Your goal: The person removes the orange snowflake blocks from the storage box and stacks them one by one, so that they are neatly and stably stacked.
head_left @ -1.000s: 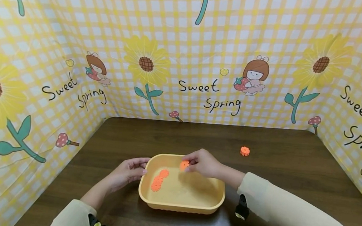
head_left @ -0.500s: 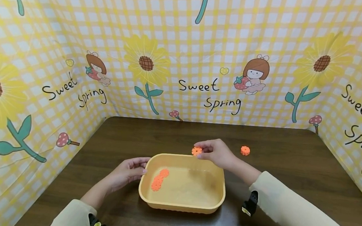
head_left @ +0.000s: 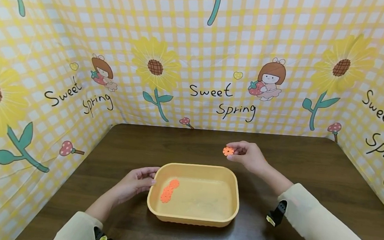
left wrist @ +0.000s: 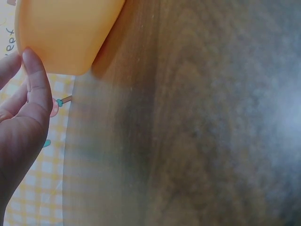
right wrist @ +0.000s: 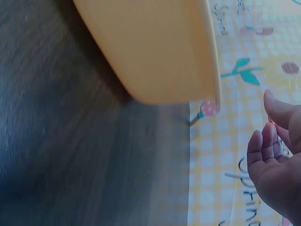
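Observation:
My right hand point(head_left: 252, 157) pinches an orange notched building disc point(head_left: 228, 151) between thumb and fingertips, above the table behind the tub's far right corner. In the right wrist view only a sliver of orange point(right wrist: 272, 123) shows between the fingers. My left hand point(head_left: 137, 184) holds the left rim of a yellow plastic tub point(head_left: 204, 216), its thumb at the edge; the left wrist view shows the thumb point(left wrist: 35, 77) against the tub's corner. Several orange discs point(head_left: 166, 195) lie overlapping on the tub's floor at the left.
The tub stands on a dark brown wooden table point(head_left: 169, 141). A yellow checked cloth point(head_left: 197, 59) with flowers and lettering rises along the back and both sides. Black wrist cameras point(head_left: 275, 214) sit on both sleeves.
My right hand has lifted the orange disc out over the tub and carried it back and to the right. It now covers the loose disc seen earlier. My left hand and the tub stayed put.

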{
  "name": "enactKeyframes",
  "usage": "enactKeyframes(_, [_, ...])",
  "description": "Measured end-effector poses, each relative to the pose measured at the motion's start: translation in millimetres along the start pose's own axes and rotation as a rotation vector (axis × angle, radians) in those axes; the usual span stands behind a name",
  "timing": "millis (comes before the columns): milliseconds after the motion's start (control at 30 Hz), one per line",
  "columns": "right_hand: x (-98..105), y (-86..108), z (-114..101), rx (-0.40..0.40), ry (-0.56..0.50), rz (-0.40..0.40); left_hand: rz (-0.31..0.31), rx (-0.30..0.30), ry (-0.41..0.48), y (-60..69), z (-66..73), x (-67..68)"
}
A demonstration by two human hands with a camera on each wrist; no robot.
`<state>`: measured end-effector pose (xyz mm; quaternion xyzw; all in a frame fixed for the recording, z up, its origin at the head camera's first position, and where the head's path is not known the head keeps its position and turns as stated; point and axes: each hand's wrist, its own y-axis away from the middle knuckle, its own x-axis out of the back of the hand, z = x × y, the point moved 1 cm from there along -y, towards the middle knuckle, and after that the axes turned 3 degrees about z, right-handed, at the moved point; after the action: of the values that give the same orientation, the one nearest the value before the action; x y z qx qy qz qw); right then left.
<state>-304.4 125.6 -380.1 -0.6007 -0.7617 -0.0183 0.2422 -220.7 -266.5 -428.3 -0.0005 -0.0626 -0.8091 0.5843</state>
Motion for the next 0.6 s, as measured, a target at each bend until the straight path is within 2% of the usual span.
enactKeyframes(233, [18.1,-1.0,17.0,-0.049,0.033,0.079,-0.006,-0.003,0.002,-1.4,-1.9,1.8])
enactKeyframes(600, [43.2,3.3,37.6,-0.139,0.037,0.139,0.008,0.004,-0.002,-3.4,-3.4,3.0])
